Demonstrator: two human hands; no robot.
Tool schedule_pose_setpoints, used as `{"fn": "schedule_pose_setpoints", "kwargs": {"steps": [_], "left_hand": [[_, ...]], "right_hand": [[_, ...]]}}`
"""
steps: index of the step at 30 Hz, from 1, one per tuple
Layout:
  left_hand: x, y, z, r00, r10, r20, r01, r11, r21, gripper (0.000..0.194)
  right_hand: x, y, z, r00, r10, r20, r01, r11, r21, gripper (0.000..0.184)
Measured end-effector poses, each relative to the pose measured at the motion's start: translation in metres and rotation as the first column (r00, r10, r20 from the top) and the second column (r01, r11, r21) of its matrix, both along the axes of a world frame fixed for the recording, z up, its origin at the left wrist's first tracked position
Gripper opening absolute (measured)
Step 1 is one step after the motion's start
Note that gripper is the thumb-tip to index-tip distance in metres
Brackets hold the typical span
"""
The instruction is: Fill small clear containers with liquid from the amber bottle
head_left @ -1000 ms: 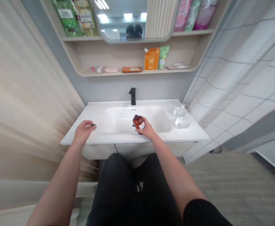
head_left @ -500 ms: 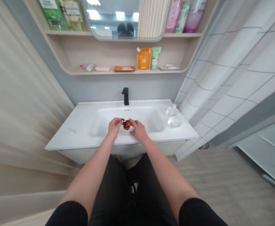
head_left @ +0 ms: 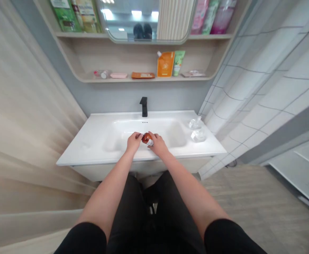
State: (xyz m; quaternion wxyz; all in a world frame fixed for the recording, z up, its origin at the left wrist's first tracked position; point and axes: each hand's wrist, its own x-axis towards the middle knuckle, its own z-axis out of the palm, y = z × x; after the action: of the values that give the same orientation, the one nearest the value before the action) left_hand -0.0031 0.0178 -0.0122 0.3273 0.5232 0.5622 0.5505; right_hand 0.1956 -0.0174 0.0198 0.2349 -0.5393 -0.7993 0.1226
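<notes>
A small amber-brown bottle point(head_left: 146, 138) with a white label is held tilted over the front of the white sink point(head_left: 175, 135). My right hand point(head_left: 157, 144) wraps round its body from the right. At the bottle's left end, my left hand point(head_left: 134, 141) is closed on its dark cap or pump top, which the fingers mostly cover. Behind both hands stands the black faucet point(head_left: 144, 106) at the back of the basin.
On the counter's right lie two clear plastic-looking items point(head_left: 197, 135). The shelf point(head_left: 112, 80) above carries an orange pouch point(head_left: 165, 64), a green tube point(head_left: 179, 63) and several small packs. A mirror point(head_left: 133, 21) hangs above; a curtain point(head_left: 24, 123) borders the left.
The view has shifted slightly, moving everything a little to the right. My left fingers now cover more of the bottle's dark top; the right hand keeps its hold on the body.
</notes>
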Motion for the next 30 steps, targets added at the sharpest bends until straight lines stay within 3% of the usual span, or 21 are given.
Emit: {"fn": "schedule_pose_setpoints", "kwargs": {"steps": [2, 5, 9, 13, 18, 30], "left_hand": [[-0.0005, -0.0001, 0.0009, 0.999, -0.042, 0.018, 0.042, 0.999, 0.009, 0.016], [0.0003, -0.0019, 0.0030, 0.978, -0.146, 0.150, 0.135, 0.987, 0.082, 0.035], [0.0023, -0.0044, 0.0056, 0.970, -0.085, 0.229, 0.077, 0.996, 0.043, 0.040], [0.0026, -0.0057, 0.0075, 0.944, -0.138, 0.299, 0.128, 0.990, 0.054, 0.047], [0.0017, -0.0061, 0.0080, 0.962, -0.075, 0.263, 0.070, 0.997, 0.027, 0.044], [0.0003, -0.0028, 0.0042, 0.960, -0.084, 0.269, 0.069, 0.996, 0.064, 0.045]], "right_hand": [[-0.0010, -0.0003, -0.0005, 1.000, -0.011, 0.019, 0.011, 1.000, 0.003, 0.098], [-0.0016, 0.0001, -0.0024, 0.999, -0.008, 0.034, 0.008, 1.000, 0.011, 0.097], [-0.0017, 0.0015, -0.0045, 0.999, -0.001, 0.037, 0.001, 1.000, 0.015, 0.097], [-0.0020, 0.0024, -0.0053, 0.999, -0.019, 0.036, 0.019, 1.000, 0.011, 0.097], [-0.0021, 0.0018, -0.0044, 0.999, -0.027, 0.038, 0.027, 1.000, 0.004, 0.097], [-0.0009, 0.0023, -0.0062, 1.000, -0.008, 0.028, 0.007, 1.000, 0.017, 0.097]]}}
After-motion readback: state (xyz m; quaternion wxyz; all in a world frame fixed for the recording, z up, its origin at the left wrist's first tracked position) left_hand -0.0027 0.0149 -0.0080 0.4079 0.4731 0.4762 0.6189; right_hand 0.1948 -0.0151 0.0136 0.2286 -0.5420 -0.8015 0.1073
